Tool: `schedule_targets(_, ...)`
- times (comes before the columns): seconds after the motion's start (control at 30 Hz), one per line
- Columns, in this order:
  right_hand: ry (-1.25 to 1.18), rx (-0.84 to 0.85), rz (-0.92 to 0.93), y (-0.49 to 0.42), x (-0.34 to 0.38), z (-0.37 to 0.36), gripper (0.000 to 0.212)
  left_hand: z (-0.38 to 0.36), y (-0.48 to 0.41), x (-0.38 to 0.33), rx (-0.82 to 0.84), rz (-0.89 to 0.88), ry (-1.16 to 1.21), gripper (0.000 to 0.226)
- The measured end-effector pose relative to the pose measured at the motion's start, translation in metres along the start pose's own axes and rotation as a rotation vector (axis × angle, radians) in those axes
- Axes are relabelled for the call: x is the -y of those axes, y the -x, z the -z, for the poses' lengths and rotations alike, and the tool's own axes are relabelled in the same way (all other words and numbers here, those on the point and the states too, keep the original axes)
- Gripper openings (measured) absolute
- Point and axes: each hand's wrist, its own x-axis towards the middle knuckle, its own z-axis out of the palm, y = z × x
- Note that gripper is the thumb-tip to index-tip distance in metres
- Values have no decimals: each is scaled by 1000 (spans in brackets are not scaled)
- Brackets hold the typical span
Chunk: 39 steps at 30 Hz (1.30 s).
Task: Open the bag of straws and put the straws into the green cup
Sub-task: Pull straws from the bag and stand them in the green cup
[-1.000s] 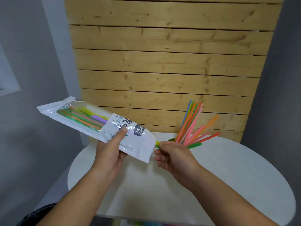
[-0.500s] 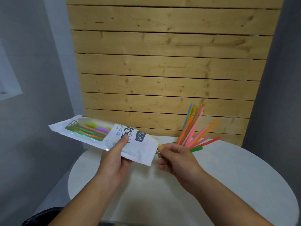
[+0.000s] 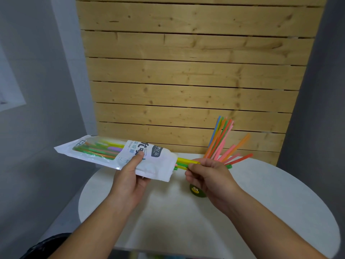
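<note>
Left hand (image 3: 130, 177) grips the bag (image 3: 104, 153), long axis 9-to-3, mouth at 3; right hand (image 3: 208, 177) pinches the protruding straws (image 3: 183, 161), cup (image 3: 196, 191) at its 6.

A plain indoor corner, home or studio unclear — grey walls (image 3: 46, 81), pine-plank panel (image 3: 186, 71), round white table (image 3: 270, 212).

My left hand (image 3: 130, 176) grips the bag (image 3: 104, 154) up and left of the cup (image 3: 196, 192), thumb on its printed front. My right hand (image 3: 207, 174), just above the cup and hiding most of it, pinches yellow and green straws (image 3: 186, 160) poking from the bag's open end. Other straws (image 3: 217, 139) fan up from behind that hand. The cup stands on the white table (image 3: 270, 202).
</note>
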Motion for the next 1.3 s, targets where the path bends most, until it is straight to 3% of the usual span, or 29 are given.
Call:
schedule_targets(0.5,-64,-23,59,0,-1,6,27,1,-4,-3,-25,26,66,26)
schedule_targets(0.73,33,77,-76,9,-26,0,40,-2,-4,-6,-44,26,144,25)
schedule_targets(0.83,30,50,10,5,-27,-13,33,-4,-1,-3,-28,42,131,23)
schedule_targets(1.03,-266,-73,76,-4,-15,-27,17,-5,2,4,-27,62,121,28)
schedule_targets(1.3,8,-214,277,-10,-13,-19,28,-4,-1,6,-53,86,153,28)
